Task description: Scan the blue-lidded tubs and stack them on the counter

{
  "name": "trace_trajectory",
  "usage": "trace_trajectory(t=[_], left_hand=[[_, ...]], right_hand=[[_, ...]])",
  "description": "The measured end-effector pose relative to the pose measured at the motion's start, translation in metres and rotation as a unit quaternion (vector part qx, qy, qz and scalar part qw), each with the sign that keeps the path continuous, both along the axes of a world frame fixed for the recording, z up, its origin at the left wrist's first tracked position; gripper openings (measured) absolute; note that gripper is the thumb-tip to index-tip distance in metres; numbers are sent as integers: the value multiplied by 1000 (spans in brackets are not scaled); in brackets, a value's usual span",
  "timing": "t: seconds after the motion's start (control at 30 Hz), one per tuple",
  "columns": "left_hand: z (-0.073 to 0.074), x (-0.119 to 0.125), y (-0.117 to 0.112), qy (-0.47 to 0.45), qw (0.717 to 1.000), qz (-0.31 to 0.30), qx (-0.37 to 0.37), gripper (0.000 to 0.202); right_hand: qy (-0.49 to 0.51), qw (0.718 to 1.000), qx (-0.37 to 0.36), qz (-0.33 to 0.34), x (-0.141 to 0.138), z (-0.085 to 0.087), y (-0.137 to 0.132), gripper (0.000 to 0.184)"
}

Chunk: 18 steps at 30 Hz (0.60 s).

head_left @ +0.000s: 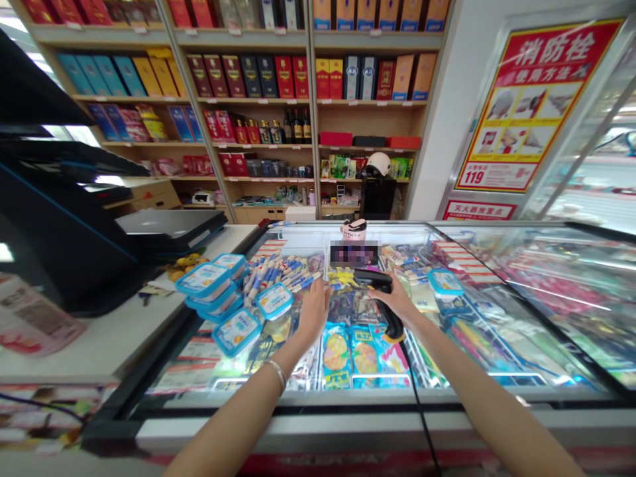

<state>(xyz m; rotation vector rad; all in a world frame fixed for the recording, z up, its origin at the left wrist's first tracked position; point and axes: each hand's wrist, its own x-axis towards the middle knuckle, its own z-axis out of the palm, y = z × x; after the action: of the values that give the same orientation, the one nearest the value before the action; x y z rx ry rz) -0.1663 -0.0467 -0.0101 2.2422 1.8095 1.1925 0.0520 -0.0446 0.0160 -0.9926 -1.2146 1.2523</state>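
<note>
A black barcode scanner with yellow trim is gripped in my right hand, its head pointing left and its cable running down toward me. My left hand, with a silver bangle at the wrist, is closed over the glass freezer top; what its fingers hold is hidden. Close to its fingertips lie slim wrapped sticks in blue, white and beige, heaped to the left. Blue-lidded tubs stand by that heap, including a single tub beside my left hand and a stack farther left. Another tub sits right of the scanner.
Under the freezer glass lie colourful packets. A pink lidded cup stands at the freezer's far edge. On the left are a counter, a flat scale and a dark terminal. Shelves with boxes rise behind.
</note>
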Motion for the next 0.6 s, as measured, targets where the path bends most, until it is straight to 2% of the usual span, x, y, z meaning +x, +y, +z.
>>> trace_trajectory(t=[0.13,0.43,0.6], left_hand=[[-8,-1,5,-53,998,-12,22,10],[-2,-7,7,-177,983,-47,11,19],[-6,-10,14,-230,972,-49,20,19]], right_hand=[[15,1000,-4,0,0,-1,1,52],[9,1000,4,-2,0,1,-2,50],[-6,1000,10,-1,-1,1,-3,50]])
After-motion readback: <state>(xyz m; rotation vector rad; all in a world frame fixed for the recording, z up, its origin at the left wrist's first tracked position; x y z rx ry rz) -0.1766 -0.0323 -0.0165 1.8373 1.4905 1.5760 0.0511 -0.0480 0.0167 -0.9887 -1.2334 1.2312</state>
